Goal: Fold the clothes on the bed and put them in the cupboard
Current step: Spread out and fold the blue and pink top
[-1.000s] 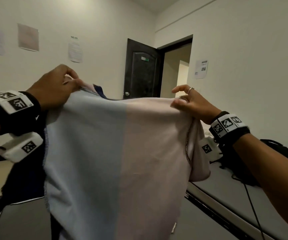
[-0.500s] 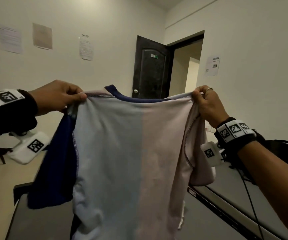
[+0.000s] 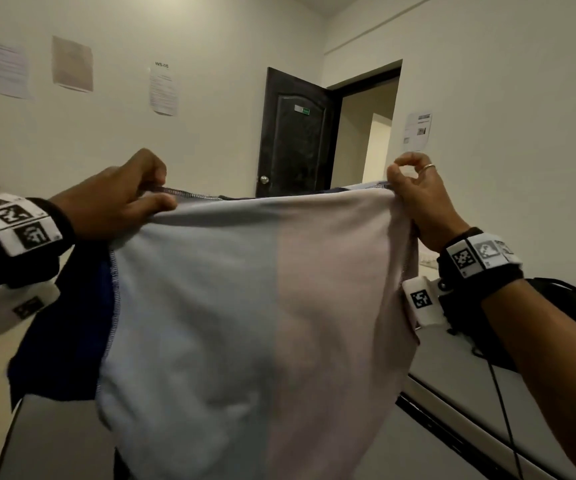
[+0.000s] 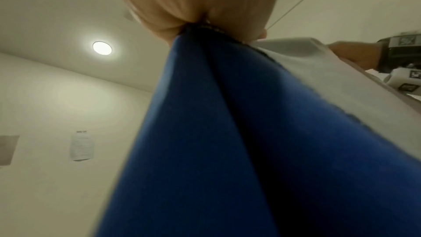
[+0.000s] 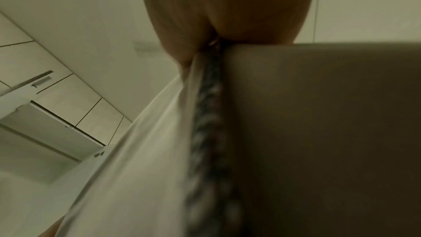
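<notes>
A person holds a shirt (image 3: 251,306) up in the air with both hands, spread wide at chest height in front of them. The left hand (image 3: 113,199) pinches the top left corner of the shirt between thumb and curled fingers, at a stitched seam. The right hand (image 3: 418,199) pinches the top right corner the same way; a ring (image 3: 428,167) sits on one finger. The shirt hangs down flat, pale blue on its left half and pale pink on its right half, with a dark blue sleeve (image 3: 61,341) drooping at the left side. Each wrist wears a black band with white square-patterned tags.

Below the shirt lies the bed (image 3: 470,393), a flat grey surface with a dark edge strip running along its right side. A black bag (image 3: 563,306) rests on the bed near its right edge, behind the right forearm, and a thin black cable (image 3: 501,410) trails across the surface.

The room has plain pale walls. A dark door (image 3: 297,133) stands open at the far corner. Three sheets of paper (image 3: 163,88) are stuck on the left wall and one beside the doorway. From the left wrist view, a round ceiling light (image 4: 102,48) glows. From the right wrist view, pale cupboard (image 5: 56,96) panels with a handle show, blurred.
</notes>
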Action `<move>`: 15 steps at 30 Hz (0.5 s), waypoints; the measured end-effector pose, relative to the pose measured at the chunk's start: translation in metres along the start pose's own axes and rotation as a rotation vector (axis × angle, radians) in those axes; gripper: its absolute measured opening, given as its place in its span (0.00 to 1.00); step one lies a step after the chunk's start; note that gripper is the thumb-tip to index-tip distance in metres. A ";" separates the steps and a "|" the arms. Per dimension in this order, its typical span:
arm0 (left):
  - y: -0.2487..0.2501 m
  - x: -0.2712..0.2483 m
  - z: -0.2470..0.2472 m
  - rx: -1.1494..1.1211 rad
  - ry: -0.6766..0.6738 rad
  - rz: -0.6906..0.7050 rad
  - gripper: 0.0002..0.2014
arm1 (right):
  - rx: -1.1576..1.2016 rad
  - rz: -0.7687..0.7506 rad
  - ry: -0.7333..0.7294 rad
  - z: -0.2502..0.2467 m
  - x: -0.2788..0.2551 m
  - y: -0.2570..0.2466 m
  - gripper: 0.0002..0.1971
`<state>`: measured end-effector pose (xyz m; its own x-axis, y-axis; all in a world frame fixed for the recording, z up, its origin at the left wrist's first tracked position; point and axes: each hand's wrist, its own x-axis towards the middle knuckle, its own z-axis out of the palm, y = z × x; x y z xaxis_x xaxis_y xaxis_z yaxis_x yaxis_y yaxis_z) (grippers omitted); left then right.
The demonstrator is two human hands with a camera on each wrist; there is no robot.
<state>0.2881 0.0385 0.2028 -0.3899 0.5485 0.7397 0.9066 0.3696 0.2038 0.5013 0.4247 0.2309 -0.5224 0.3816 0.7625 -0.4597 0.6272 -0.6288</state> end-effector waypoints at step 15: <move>-0.022 0.028 -0.005 0.406 0.120 -0.082 0.15 | -0.604 -0.225 -0.252 -0.024 -0.006 -0.008 0.08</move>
<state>0.2579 0.0422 0.2222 -0.4146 0.4223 0.8061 0.7268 0.6867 0.0141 0.5256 0.4339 0.2347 -0.6462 0.0744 0.7595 -0.1342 0.9686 -0.2091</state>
